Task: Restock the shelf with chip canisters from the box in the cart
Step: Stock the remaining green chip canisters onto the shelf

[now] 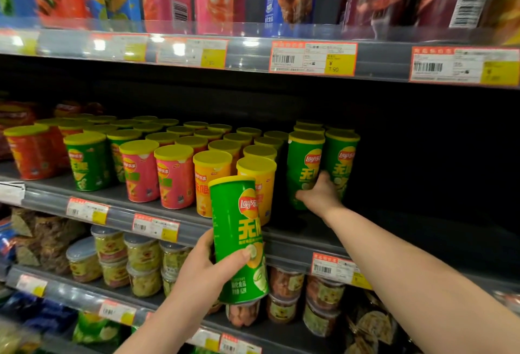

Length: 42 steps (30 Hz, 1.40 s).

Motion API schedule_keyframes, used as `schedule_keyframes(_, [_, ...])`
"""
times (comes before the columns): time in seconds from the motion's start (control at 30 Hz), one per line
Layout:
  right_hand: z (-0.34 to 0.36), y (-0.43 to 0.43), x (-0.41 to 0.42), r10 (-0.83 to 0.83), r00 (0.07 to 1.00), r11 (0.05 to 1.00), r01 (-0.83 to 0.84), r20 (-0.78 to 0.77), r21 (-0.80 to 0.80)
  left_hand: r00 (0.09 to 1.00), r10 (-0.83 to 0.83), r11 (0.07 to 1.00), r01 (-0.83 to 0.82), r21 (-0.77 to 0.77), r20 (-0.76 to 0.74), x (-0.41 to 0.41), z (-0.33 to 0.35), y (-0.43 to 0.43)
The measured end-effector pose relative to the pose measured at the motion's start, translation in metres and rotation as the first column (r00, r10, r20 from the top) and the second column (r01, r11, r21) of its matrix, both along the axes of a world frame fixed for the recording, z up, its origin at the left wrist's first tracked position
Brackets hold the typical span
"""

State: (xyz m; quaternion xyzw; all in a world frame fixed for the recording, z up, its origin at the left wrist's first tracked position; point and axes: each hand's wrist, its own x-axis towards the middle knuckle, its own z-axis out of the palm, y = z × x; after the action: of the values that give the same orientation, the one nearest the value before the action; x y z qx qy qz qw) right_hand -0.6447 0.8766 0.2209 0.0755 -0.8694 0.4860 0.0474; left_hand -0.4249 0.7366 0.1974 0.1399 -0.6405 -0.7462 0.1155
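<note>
A green chip canister [239, 238] with a yellow lid was held upright, leaning slightly, in front of the middle shelf [197, 229] edge, clear of the shelf board. The left hand [208, 266] gripped its lower half: thumb [239, 258] pressed across the front, fingers wrapped round the back, closed firmly about the tube.

Further in, a second green canister [305, 167] stood upright on the shelf, just beside a third green canister [342, 162] to its right. The right hand [320, 196] reached in at arm's length, its fingers curled round the lower side of the second canister, between the two. It touched the tube; whether it clamped or only steadied could not be told, as the fingertips were hidden behind it.

To the left of these stood yellow canisters [212, 182], then pink canisters [174, 176], another green one and red ones, all upright in rows running back, yellow lids showing.

The shelf right of the green pair lay in dark shadow. Price tags [312, 58] ran along the shelf edges. Tall tubes stood on the upper shelf; clear tubs [143, 252] of snacks were stacked on the shelf below.
</note>
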Motion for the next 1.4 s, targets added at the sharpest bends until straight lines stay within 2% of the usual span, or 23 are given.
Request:
schedule_keyframes(0.27, [0.002,0.005,0.004,0.012,1.0,1.0,-0.012,0.003,0.015,0.997,-0.069,0.997,0.068,-0.022,-0.036,-0.005,0.002,0.008])
schedule_keyframes(0.43, [0.013,0.025,0.028,-0.003,0.999,0.999,0.004,-0.047,0.033,0.987,-0.143,0.989,0.14,-0.044,-0.069,-0.017,0.008,0.024])
schedule_keyframes(0.47, [0.016,0.03,0.034,0.02,0.998,1.0,-0.02,-0.059,0.001,0.986,-0.151,0.988,0.148,-0.047,-0.076,-0.02,0.01,0.029])
schedule_keyframes(0.53, [0.022,0.043,0.048,0.179,0.984,0.978,-0.18,-0.02,-0.105,0.983,-0.16,0.986,0.154,-0.066,-0.093,-0.029,0.012,0.039])
schedule_keyframes(0.6, [0.028,0.057,0.064,0.407,0.91,0.896,-0.379,0.084,-0.23,0.982,-0.15,0.987,0.14,-0.083,-0.119,-0.039,0.017,0.05])
schedule_keyframes(0.67, [0.031,0.07,0.075,0.55,0.816,0.821,-0.492,0.175,-0.289,0.976,-0.152,0.985,0.136,-0.11,-0.157,-0.049,0.022,0.061])
schedule_keyframes(0.73, [0.032,0.078,0.081,0.59,0.784,0.8,-0.536,0.193,-0.269,0.964,-0.184,0.974,0.153,-0.165,-0.192,-0.059,0.027,0.071])
schedule_keyframes(0.83, [0.031,0.09,0.077,0.514,0.848,0.842,-0.469,0.13,-0.267,0.95,-0.242,0.928,0.169,-0.331,-0.195,-0.073,0.032,0.081])
schedule_keyframes(0.9, [0.031,0.097,0.07,0.438,0.895,0.874,-0.404,0.079,-0.271,0.957,-0.243,0.852,0.134,-0.506,-0.156,-0.082,0.03,0.082])
schedule_keyframes(0.97, [0.027,0.1,0.061,0.308,0.95,0.928,-0.289,0.046,-0.236,0.966,-0.227,0.705,0.074,-0.705,-0.125,-0.088,0.025,0.077])
schedule_keyframes(1.0, [0.026,0.101,0.056,0.233,0.972,0.952,-0.22,0.038,-0.213,0.969,-0.231,0.587,0.064,-0.807,-0.091,-0.091,0.023,0.074])
schedule_keyframes(1.07, [0.025,0.099,0.048,0.106,0.994,0.982,-0.103,0.017,-0.157,0.968,-0.241,0.266,0.14,-0.954,0.074,-0.093,0.018,0.07])
schedule_keyframes(1.13, [0.024,0.096,0.04,0.051,0.999,0.99,-0.05,0.002,-0.133,0.956,-0.21,-0.056,0.197,-0.979,0.205,-0.094,0.012,0.068])
schedule_keyframes(1.17, [0.022,0.095,0.036,0.045,0.999,0.99,-0.045,0.001,-0.135,0.956,-0.197,-0.145,0.189,-0.971,0.216,-0.094,0.01,0.068])
schedule_keyframes(1.2, [0.021,0.093,0.034,0.045,0.999,0.989,-0.044,0.002,-0.143,0.96,-0.189,-0.186,0.172,-0.967,0.207,-0.094,0.007,0.068])
schedule_keyframes(1.3, [0.016,0.089,0.028,0.044,0.999,0.989,-0.041,0.013,-0.14,0.967,-0.196,-0.205,0.12,-0.971,0.161,-0.094,0.003,0.067])
schedule_keyframes(1.4, [0.009,0.086,0.024,0.016,1.0,1.0,-0.016,0.004,0.008,0.97,-0.195,-0.214,0.103,-0.971,0.146,-0.094,0.002,0.066])
